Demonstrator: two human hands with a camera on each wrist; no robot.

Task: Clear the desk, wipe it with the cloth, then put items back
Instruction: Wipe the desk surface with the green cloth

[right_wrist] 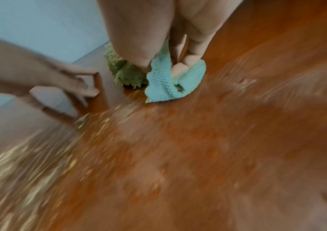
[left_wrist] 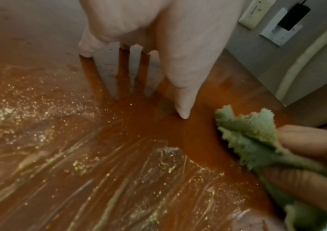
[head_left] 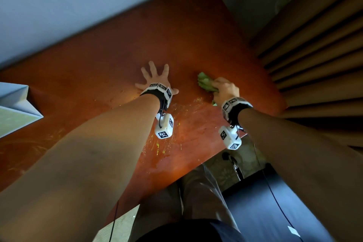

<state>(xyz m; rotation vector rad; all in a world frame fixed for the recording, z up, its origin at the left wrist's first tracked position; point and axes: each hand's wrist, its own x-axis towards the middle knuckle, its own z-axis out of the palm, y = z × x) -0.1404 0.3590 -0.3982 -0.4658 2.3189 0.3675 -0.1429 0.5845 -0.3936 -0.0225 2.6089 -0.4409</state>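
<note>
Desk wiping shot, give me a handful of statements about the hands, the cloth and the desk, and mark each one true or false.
1. The right hand grips the cloth. True.
2. The left hand is curled into a fist above the desk. False: it lies flat on the desk with its fingers spread.
3. Yellowish smears show on the desk near the person. True.
4. The cloth is bright red. False: it is green, with a lighter blue-green side in the right wrist view.
5. The left hand touches the cloth. False: the two are apart, with bare desk between them.
</note>
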